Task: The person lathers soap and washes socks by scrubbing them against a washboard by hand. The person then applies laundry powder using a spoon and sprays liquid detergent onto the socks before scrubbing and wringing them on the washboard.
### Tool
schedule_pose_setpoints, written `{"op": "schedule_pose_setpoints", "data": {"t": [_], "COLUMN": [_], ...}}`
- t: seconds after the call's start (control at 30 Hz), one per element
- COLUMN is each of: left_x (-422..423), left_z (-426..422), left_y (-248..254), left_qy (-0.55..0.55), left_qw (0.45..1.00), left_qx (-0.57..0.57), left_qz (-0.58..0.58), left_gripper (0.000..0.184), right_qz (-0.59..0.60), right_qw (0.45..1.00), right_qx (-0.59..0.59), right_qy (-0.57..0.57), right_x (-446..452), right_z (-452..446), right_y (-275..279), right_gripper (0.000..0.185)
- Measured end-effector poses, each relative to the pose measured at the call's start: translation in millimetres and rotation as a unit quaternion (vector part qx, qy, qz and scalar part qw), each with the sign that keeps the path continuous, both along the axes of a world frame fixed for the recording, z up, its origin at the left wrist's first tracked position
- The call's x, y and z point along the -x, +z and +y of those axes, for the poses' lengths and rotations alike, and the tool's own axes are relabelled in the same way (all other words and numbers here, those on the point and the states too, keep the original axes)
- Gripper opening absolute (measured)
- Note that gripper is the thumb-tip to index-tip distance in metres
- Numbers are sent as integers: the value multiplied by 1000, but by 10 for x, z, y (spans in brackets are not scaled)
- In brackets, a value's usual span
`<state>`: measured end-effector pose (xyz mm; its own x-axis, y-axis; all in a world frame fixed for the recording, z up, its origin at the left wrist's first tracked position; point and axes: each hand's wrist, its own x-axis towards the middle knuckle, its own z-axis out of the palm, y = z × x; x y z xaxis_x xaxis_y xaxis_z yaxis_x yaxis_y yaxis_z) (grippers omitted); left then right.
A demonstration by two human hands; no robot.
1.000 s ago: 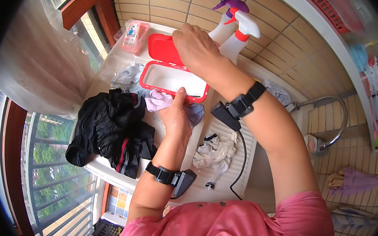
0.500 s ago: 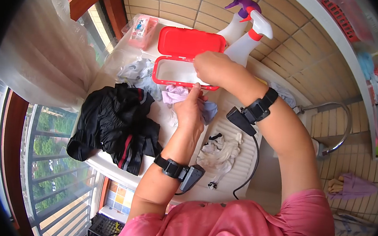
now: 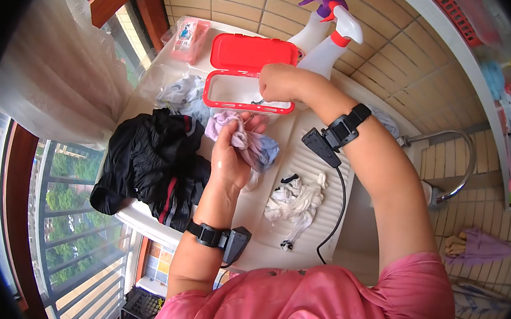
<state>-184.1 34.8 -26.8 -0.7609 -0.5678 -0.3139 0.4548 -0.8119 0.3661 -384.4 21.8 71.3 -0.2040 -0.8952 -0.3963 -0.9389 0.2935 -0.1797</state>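
My left hand [image 3: 231, 160] is palm up, fingers curled around a crumpled lilac-pink and pale blue cloth [image 3: 242, 137], just in front of an open red-and-white box [image 3: 230, 104]. The box's red lid [image 3: 252, 54] is tipped back, and the white inside shows. My right hand [image 3: 277, 83] reaches over the box's right end, its fingers closed and pointing down into it. A small greyish piece shows below those fingers; what they hold is hidden. White wet socks or cloths [image 3: 297, 202] lie on the ribbed washboard [image 3: 322, 165] nearer my body.
Black clothing [image 3: 152, 162] is heaped at the left edge, with pale garments [image 3: 185, 95] behind it. A pink soap pack [image 3: 190, 38] and two spray bottles [image 3: 322, 59] stand at the back. A curved faucet [image 3: 471, 160] is at the right.
My left hand has drawn back slightly from the box and turned palm up, bringing the lilac cloth with it. My right hand stays at the box's right end.
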Motion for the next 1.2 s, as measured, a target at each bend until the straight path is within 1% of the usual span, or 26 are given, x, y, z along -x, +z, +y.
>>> {"op": "schedule_pose_setpoints", "data": {"t": [0.03, 0.07, 0.1, 0.13, 0.27, 0.33, 0.37, 0.43, 0.47, 0.5, 0.53, 0.57, 0.6, 0.63, 0.7, 0.73, 0.8, 0.83, 0.9, 0.93, 1.0, 1.07, 1.1, 1.13, 1.17, 1.2], "left_x": [-20, -70, -116, -150, -216, -226, -239, -273, -282, -293, -309, -333, -342, -353, -369, -365, -373, -377, -374, -371, -366, -378, -385, -386, -397, -394], "left_z": [-25, -59, -66, -64, -58, -49, -44, -50, -48, -65, -104, -95, -87, -91, -55, -27, -14, -13, 8, 15, 16, 26, 26, 10, -15, -9], "left_y": [-48, -83, -61, 5, 19, 34, 40, 57, 65, 56, 26, -17, -7, -20, 18, 56, -5, -20, 0, 17, 26, 16, -5, -34, -144, -100], "left_qy": [3, -10, -24, -31, -45, -44, -42, -34, -28, -28, -37, -50, -50, -54, -43, -36, -45, -50, -45, -37, -34, -28, -39, -49, -82, -72], "left_qw": [1000, 998, 995, 994, 991, 991, 991, 991, 990, 989, 991, 991, 991, 991, 989, 990, 989, 987, 989, 990, 991, 992, 990, 987, 975, 980], "left_qx": [-21, -42, -63, -79, -88, -90, -93, -97, -101, -106, -84, -68, -78, -74, -93, -95, -96, -94, -97, -101, -95, -90, -92, -92, -87, -89], "left_qz": [14, 45, 76, 70, 87, 85, 83, 89, 97, 94, 99, 100, 94, 103, 103, 93, 104, 117, 103, 89, 87, 84, 101, 119, 186, 163], "left_gripper": [43, 47, 51, 58, 63, 63, 63, 62, 60, 60, 58, 56, 52, 52, 53, 55, 55, 55, 56, 56, 56, 57, 57, 57, 56, 56], "right_qz": [25, 22, 14, 5, -20, -57, -59, -68, -70, -80, -93, -137, -153, -157, -146, -147, -51, -51, -88, -88, -174, -198, -221, -219, -241, -264], "right_qw": [999, 999, 995, 989, 984, 992, 992, 974, 974, 973, 972, 974, 974, 968, 977, 977, 981, 981, 984, 983, 968, 964, 960, 960, 954, 945], "right_qx": [48, 44, 95, 146, 178, 108, 107, 218, 215, 212, 205, 182, 163, 190, 147, 145, 186, 187, 157, 159, 180, 170, 162, 167, 156, 144], "right_qy": [6, 7, -11, -30, 14, -23, -23, 7, 7, 40, 67, 19, -45, -58, -39, -44, 10, 8, 2, 1, -38, -51, -62, -58, -91, -126], "right_x": [4, 4, 13, 7, -112, -243, -246, -196, -134, -77, -29, -1, -67, -71, -85, -66, -81, -102, -135, -138, -142, -106, -78, -56, -47, -47], "right_z": [5, -1, -6, -1, -32, -37, -19, -5, -25, -36, -17, -26, -2, 20, 12, -12, -69, -84, -100, -98, -100, -98, -112, -118, -106, -86], "right_y": [-15, -37, -79, -136, -247, -162, -189, -273, -291, -256, -217, -215, -124, -137, -129, -202, -332, -391, -458, -463, -475, -456, -421, -398, -385, -371], "right_gripper": [15, 15, 16, 17, 19, 21, 21, 21, 21, 21, 21, 22, 21, 19, 21, 21, 23, 23, 23, 23, 22, 21, 21, 21, 20, 20]}}
